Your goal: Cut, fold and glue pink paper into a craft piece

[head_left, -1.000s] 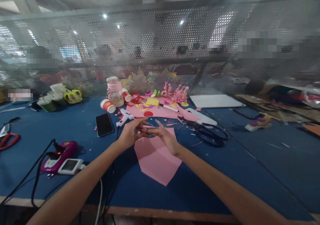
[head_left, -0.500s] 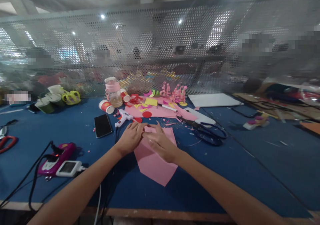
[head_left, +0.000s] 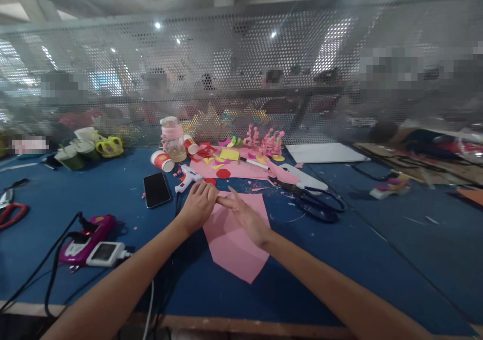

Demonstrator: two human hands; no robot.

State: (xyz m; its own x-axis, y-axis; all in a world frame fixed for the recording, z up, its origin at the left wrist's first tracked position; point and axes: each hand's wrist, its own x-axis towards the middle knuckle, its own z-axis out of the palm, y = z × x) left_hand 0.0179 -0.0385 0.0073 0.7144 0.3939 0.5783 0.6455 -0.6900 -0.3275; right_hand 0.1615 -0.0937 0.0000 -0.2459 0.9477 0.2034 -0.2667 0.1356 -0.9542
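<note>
Pink paper (head_left: pixel 234 239) is laid flat on the blue table (head_left: pixel 339 249), pressed at its far edge by both hands. Left hand (head_left: pixel 198 206) is curled loosely, right hand (head_left: pixel 247 218) spread flat, fingers extended. Scissors (head_left: pixel 313 199) are seen just right.

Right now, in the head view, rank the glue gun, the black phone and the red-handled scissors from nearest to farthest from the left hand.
1. Glue gun: just beyond the left hand.
2. Black phone: to its left.
3. Red-handled scissors: at the far left table edge.
</note>
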